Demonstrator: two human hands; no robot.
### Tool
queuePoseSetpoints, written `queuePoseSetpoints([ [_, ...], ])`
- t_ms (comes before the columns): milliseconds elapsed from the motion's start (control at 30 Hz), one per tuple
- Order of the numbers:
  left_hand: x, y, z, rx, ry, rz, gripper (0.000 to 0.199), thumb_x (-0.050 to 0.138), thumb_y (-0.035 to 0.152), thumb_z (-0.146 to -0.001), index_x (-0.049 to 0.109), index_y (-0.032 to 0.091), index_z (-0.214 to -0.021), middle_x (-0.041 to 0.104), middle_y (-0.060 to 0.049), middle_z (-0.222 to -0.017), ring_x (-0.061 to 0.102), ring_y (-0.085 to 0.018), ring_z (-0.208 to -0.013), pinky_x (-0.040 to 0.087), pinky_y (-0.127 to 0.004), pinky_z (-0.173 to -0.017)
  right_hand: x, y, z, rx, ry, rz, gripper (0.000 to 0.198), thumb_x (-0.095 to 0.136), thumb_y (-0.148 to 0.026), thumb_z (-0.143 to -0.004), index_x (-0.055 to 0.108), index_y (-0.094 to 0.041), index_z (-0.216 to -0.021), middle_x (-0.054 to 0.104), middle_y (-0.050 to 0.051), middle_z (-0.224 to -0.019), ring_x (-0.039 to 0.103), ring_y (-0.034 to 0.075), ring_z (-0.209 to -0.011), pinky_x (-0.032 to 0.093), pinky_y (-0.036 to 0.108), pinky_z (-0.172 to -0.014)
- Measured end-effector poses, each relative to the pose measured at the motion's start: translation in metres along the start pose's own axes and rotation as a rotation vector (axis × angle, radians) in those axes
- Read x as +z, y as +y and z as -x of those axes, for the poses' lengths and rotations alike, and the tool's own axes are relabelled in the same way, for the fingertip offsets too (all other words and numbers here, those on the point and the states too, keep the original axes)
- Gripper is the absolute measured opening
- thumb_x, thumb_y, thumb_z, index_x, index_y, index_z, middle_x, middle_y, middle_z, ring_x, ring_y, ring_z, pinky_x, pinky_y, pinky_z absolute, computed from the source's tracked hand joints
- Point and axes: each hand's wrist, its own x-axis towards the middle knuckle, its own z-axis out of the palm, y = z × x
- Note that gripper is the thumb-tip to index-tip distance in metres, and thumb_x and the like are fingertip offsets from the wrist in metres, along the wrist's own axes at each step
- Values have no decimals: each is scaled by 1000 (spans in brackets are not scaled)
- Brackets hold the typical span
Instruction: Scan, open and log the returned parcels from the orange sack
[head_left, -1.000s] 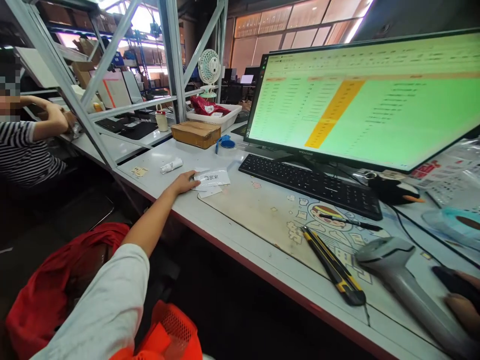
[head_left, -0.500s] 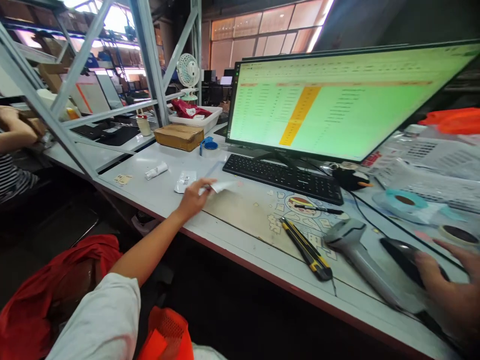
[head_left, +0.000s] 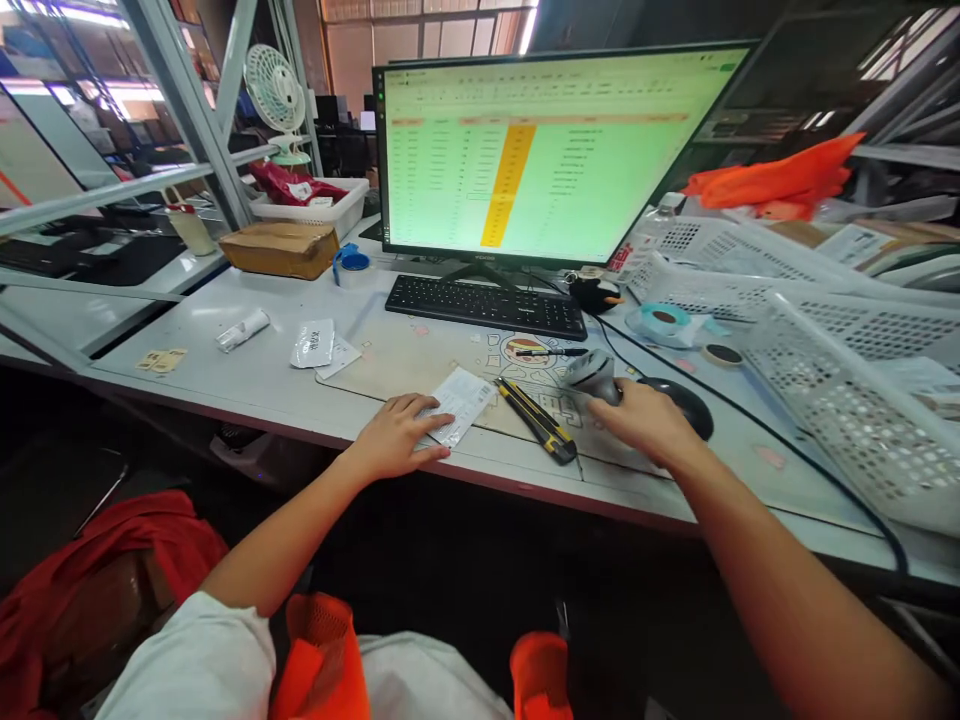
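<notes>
Left hand (head_left: 397,435): palm down at the front edge of the white, flat-topped table (head_left: 217,390), fingers somewhat spread, fingertips upon the near end of a flat, white packet with fine print (head_left: 466,395). The packet lies near the table's front edge, across the front margin of a pale beige desk mat with cartoon drawings (head_left: 390,365).

Right hand (head_left: 641,420): closed round the handle of a grey plastic handheld scanner (head_left: 591,372), its head toward the packet; whether the scanner touches the mat cannot be told. Just beside this hand, toward the table's right: a black, rounded computer mouse (head_left: 684,405).

Between packet and scanner: a yellow-and-black utility knife (head_left: 534,420), slanting toward the front edge. Behind it: a slim black pen (head_left: 551,352).

Toward the back edge: a wide black-framed monitor (head_left: 442,180), its screen a green table with one orange column; before it, a long black keyboard (head_left: 484,305).

Left part, front to back: small yellowish paper labels (head_left: 161,360), near the front left corner; a white rolled wrapper (head_left: 242,330); a crumpled white packet with dark lettering (head_left: 313,343); a brown cardboard box (head_left: 279,250); a blue tape roll (head_left: 352,260).

Right part: a teal tape roll (head_left: 664,320); a white perforated plastic basket (head_left: 832,440), along the right edge.
</notes>
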Motion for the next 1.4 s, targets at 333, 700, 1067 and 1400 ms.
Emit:
queuePoseSetpoints([
  [333,1,4,0,-28,18,54,51,72,52,-98,68,28,-143,60,-11,-149,53,-33,-140,43,-51,-121,-66,-72,14,-198,-597,-304,61,73,-70,-85,65,-17,-115,56,1,-60,55,17,-52,40,25,-46],
  [700,-68,-136,7,-934,141,-187,79,61,58,-102,42,11,-163,31,-23,-173,26,-41,-162,24,-54,-131,-41,-42,5,-143,-518,-362,52,72,-67,-82,70,-21,-107,51,5,-63,47,18,-51,37,32,-44],
  [1067,-56,-107,8,-654,259,-192,45,38,32,-112,63,17,-146,67,-16,-145,56,-28,-145,37,-43,-124,-35,-42,0,-190,-478,-306,47,69,-66,-82,71,-22,-98,54,7,-64,50,19,-50,39,33,-44],
  [1400,-103,-178,19,-810,515,-206,54,67,39,-95,62,13,-142,61,-20,-150,35,-44,-156,25,-65,-129,-64,-55,40,-139,-429,-293,47,68,-49,-90,67,-14,-122,56,0,-67,52,13,-51,40,25,-44],
])
